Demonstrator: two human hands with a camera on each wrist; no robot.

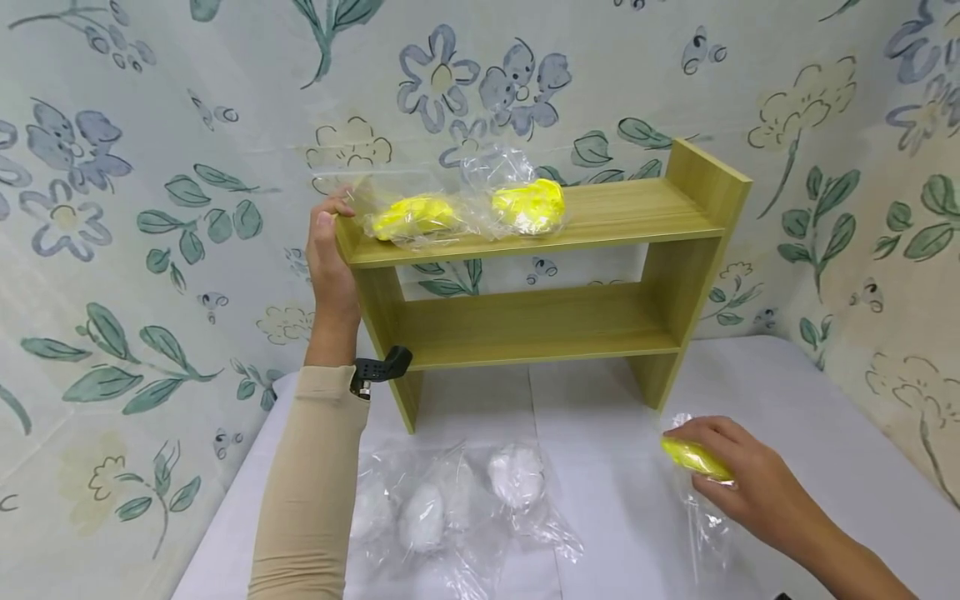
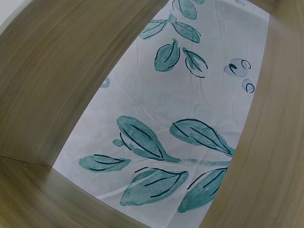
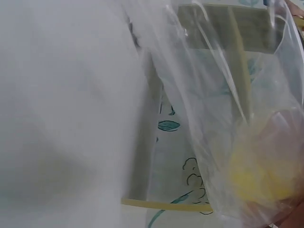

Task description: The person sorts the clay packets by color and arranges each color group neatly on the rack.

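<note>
Plainly, both hands are busy. The right hand (image 1: 753,487) pinches a yellow lump (image 1: 692,457) between its thumb and fingers, and the lump is wrapped in a clear plastic bag (image 1: 705,529) whose loose end hangs below the hand. This lump is to the right of the shelf and nearer the person than the shelf's right leg. Seen from the right wrist, the bag is cloudy and blurred, with the yellow showing through it at the lower right and parts of the shelf behind. The left hand (image 1: 332,267) grips the upper left end of the wooden shelf (image 1: 525,327), its fingers hooked over the edge of the side board. A beige sleeve (image 1: 307,492) covers that forearm, and a black strap (image 1: 369,379) circles the wrist.

The shelf stands on a white table (image 1: 607,467), with two boards between its side panels. On the upper board lie two more bagged yellow lumps: a long one (image 1: 416,217) near the left hand, and a rounder one (image 1: 528,206) just beside it, toward the middle. In front of the shelf, on the left part of the table, several white lumps (image 1: 423,517) in clear bags lie close together; their overlapping plastic makes the exact number hard to tell. Behind everything hangs pale cloth (image 1: 247,83) printed with blue flowers and green leaves; the left wrist view shows the leaf print framed by wooden boards.
</note>
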